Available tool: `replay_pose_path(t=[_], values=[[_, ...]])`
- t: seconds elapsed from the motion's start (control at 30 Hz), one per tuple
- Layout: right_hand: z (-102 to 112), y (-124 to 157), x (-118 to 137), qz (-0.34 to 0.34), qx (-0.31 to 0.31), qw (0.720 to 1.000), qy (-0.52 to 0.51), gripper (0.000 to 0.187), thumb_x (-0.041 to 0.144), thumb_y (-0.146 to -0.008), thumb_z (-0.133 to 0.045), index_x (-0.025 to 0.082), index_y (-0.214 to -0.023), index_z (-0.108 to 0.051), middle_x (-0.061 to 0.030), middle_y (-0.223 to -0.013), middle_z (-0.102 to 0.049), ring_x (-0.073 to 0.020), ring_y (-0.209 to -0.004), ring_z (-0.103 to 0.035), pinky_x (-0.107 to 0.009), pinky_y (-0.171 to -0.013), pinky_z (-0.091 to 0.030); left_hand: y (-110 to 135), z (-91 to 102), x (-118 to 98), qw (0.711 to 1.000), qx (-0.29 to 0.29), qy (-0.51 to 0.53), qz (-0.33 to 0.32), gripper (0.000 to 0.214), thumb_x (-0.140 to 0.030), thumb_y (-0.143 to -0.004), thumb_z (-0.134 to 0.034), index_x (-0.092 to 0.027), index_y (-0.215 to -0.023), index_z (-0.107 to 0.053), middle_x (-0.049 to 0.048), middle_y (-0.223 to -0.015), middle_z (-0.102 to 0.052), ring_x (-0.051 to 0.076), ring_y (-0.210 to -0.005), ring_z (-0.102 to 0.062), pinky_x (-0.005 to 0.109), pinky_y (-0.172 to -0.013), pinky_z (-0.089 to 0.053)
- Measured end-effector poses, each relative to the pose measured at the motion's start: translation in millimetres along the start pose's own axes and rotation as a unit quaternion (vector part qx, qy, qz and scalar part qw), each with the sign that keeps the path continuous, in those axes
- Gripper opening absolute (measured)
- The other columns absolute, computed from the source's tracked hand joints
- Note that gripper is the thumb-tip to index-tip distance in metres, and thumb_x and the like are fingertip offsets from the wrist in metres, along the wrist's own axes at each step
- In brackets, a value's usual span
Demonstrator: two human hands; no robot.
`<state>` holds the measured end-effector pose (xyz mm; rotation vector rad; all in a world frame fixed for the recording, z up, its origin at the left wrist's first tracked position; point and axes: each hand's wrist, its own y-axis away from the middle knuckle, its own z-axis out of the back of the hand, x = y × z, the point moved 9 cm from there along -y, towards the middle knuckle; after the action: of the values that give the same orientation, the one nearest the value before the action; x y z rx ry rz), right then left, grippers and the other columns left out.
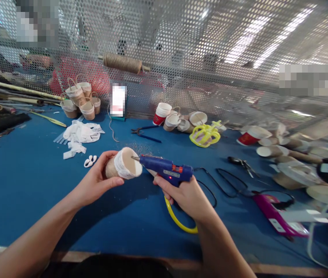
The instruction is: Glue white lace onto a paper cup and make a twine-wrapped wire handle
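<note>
I have a small cup point(114, 168) in my left hand point(98, 175), with my fingers and thumb closed around its side. It is brown, with a white lacy band near its top, and I hold it up over the blue table point(36, 177), tipped so its open mouth faces the glue gun point(164, 168). My right hand point(183, 193) is wrapped around the handle of that gun, and a little red light glows on its side. A yellow loop point(178, 225) hangs under that hand; I cannot tell if my fingers hold it too. The gun's tip is at the mouth of the cup, but I cannot tell if it touches. I think I am at the gluing step, putting a dab by the rim. The next move calls for a still cup and a gentle squeeze, with my left fingers kept away from the hot tip. White curly bits point(90, 161) lie near my left hand, in front of a heap of white lace point(83, 132). Farther back stand little baskets point(87, 111) with handles.
</note>
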<state>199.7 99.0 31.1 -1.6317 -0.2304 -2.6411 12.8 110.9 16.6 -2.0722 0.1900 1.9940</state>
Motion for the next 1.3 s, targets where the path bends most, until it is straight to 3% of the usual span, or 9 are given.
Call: replay_pose_path(t=[0.2, 0.4, 0.63, 0.8, 0.93, 1.13, 1.3], values=[[5, 0, 1, 0.024, 0.005, 0.999, -0.04, 0.028, 0.041, -0.071, -0.062, 0.013, -0.07, -0.06, 0.0057, -0.04, -0.045, -0.0049, -0.032, -0.039, -0.019, -0.033, -0.035, 0, 0.7, -2, 1.0, 0.004, -0.012, 0.011, 0.053, -0.029, -0.063, -0.068, -0.022, -0.11, -0.043, 0.0052, -0.107, -0.05, 0.02, -0.097, -0.048, 0.03, -0.079, -0.041], [5, -2, 2, 0.028, 0.018, 0.997, -0.063, 0.028, 0.042, -0.073, -0.061, 0.013, -0.07, -0.061, 0.0054, -0.04, -0.045, -0.0055, -0.033, -0.039, -0.019, -0.033, -0.034, 3, -5.7, -2, 0.997, 0.065, 0.041, 0.028, 0.051, -0.032, -0.065, -0.07, -0.023, -0.11, -0.049, 0.0033, -0.097, -0.054, 0.018, -0.085, -0.049, 0.026, -0.07, -0.041], [4, 0, 2, 0.019, 0.055, 0.996, -0.064, 0.027, 0.039, -0.074, -0.061, 0.013, -0.067, -0.06, 0.0056, -0.038, -0.044, -0.0051, -0.032, -0.039, -0.019, -0.035, -0.031, 2, -0.6, -2, 0.998, 0.027, 0.056, 0.025, 0.051, -0.026, -0.062, -0.073, -0.022, -0.107, -0.047, 0.0016, -0.097, -0.051, 0.014, -0.082, -0.049, 0.023, -0.069, -0.042], [1, -1, 3, 0.026, 0.057, 0.97, -0.234, 0.032, 0.044, -0.076, -0.058, 0.013, -0.07, -0.059, 0.0068, -0.037, -0.039, -0.0033, -0.031, -0.03, -0.018, -0.032, -0.022, 3, 2.7, 2, 0.995, -0.01, 0.093, 0.035, 0.058, -0.02, -0.057, -0.077, -0.024, -0.104, -0.042, 0.0004, -0.098, -0.052, 0.014, -0.085, -0.052, 0.025, -0.073, -0.042], [-20, -3, -3, -0.014, 0.093, 0.939, -0.33, 0.032, 0.045, -0.075, -0.059, 0.013, -0.069, -0.059, 0.0062, -0.04, -0.038, -0.0027, -0.032, -0.027, -0.016, -0.03, -0.017, 4, -1.3, 0, 0.994, 0.0, 0.103, 0.03, 0.063, -0.021, -0.054, -0.079, -0.023, -0.108, -0.045, 0.0042, -0.106, -0.055, 0.02, -0.092, -0.053, 0.029, -0.078, -0.044], [-42, -2, -5, -0.048, 0.134, 0.906, -0.399, 0.031, 0.043, -0.076, -0.058, 0.013, -0.067, -0.059, 0.0069, -0.041, -0.035, -0.0012, -0.032, -0.023, -0.014, -0.029, -0.014, 6, -5.5, 1, 0.995, 0.017, 0.093, 0.027, 0.059, -0.025, -0.057, -0.078, -0.02, -0.11, -0.052, 0.0067, -0.103, -0.06, 0.022, -0.091, -0.055, 0.031, -0.077, -0.046], [-44, -1, -4, -0.047, 0.143, 0.909, -0.388, 0.033, 0.045, -0.076, -0.058, 0.013, -0.066, -0.058, 0.0073, -0.04, -0.035, -0.0009, -0.031, -0.022, -0.015, -0.029, -0.014, 6, -4.7, 0, 0.995, 0.007, 0.099, 0.021, 0.062, -0.027, -0.055, -0.078, -0.019, -0.111, -0.052, 0.0075, -0.101, -0.061, 0.021, -0.088, -0.056, 0.032, -0.076, -0.047]])
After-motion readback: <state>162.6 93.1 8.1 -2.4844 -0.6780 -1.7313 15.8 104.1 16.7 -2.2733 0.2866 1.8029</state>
